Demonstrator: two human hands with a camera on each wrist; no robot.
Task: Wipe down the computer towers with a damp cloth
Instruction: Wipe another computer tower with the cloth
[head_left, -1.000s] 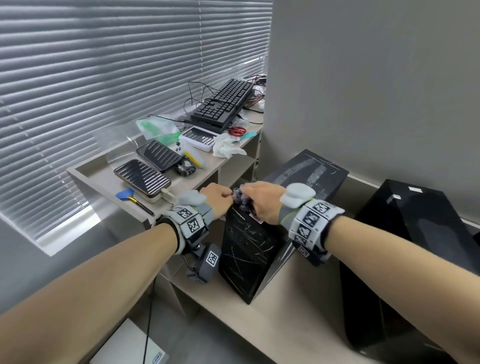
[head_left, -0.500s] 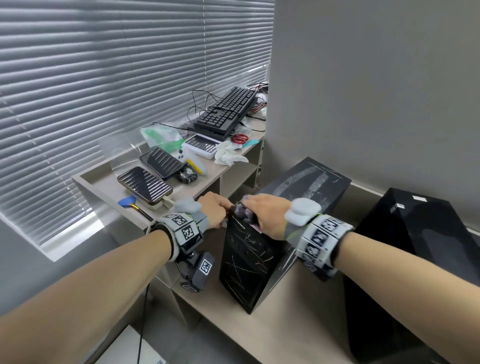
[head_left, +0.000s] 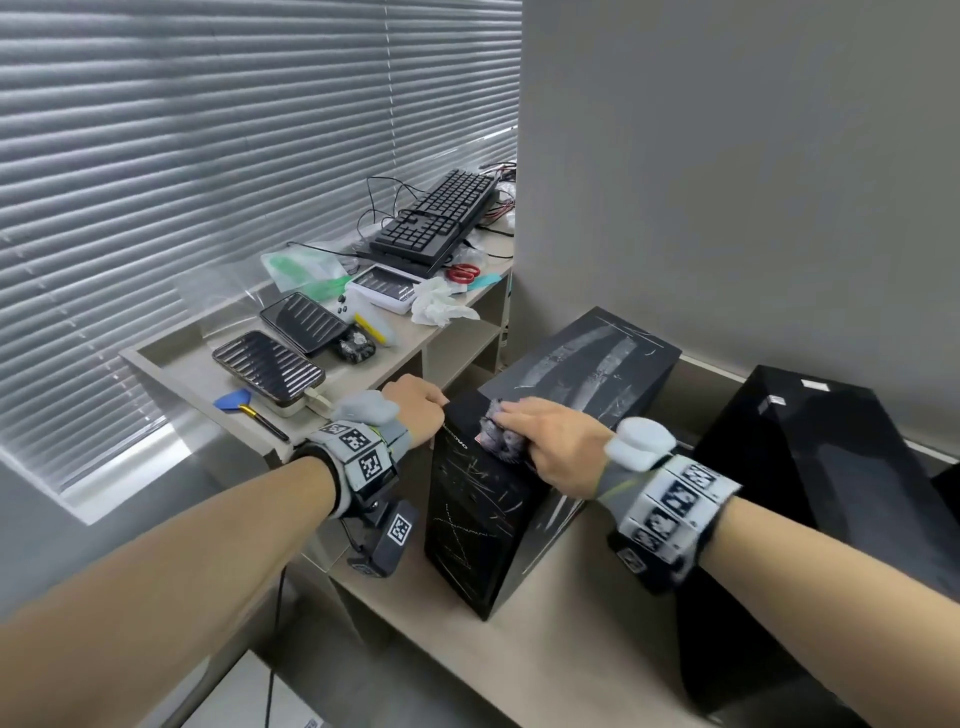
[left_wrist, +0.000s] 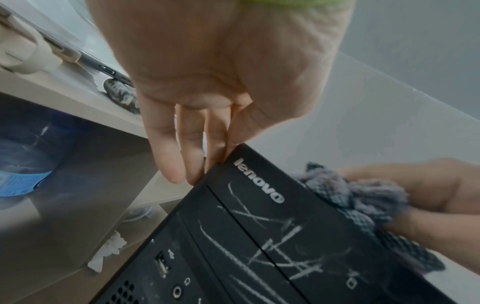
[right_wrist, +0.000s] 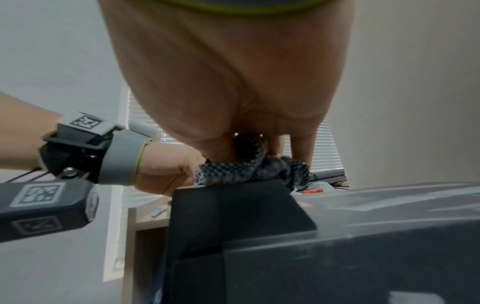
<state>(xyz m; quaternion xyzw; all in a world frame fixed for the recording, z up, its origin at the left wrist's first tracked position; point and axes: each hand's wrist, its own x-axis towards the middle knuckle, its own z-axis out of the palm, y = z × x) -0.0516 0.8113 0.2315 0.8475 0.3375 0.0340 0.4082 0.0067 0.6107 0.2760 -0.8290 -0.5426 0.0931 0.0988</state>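
Computer tower (head_left: 478, 525): black, "lenovo" lettering near the top of its front panel, which carries pale scratch-like streaks; stands upright at the left end of a low beige desk (head_left: 561, 644), front panel facing the desk's near edge. Top panel shows broad grey smears.

Second tower (head_left: 810, 519): black, glossy, upright on the same desk, toward its right end, apart from the first.

Cloth (head_left: 498, 436): grey, checked weave, bunched; lies on the top front edge of the first tower, under the right hand.

Right hand (head_left: 550, 441): on top of the first tower at its front edge; grip pinching the bunched cloth, fingers and thumb curled round it in the wrist view.

Left hand (head_left: 415, 405): at the top left front corner of the first tower; fingers (left_wrist: 166, 156) straight and close together, lying down the tower's left side, tips touching its edge; grip spread, holding nothing.

Shelf unit (head_left: 171, 364): beige, left of the desk, under the window blinds (head_left: 208, 156). On its top: black keyboard (head_left: 436, 218) at the far end, red-handled scissors (head_left: 464, 273), crumpled white tissue (head_left: 439, 306), two dark ribbed flat devices (head_left: 267, 366) at the near end.
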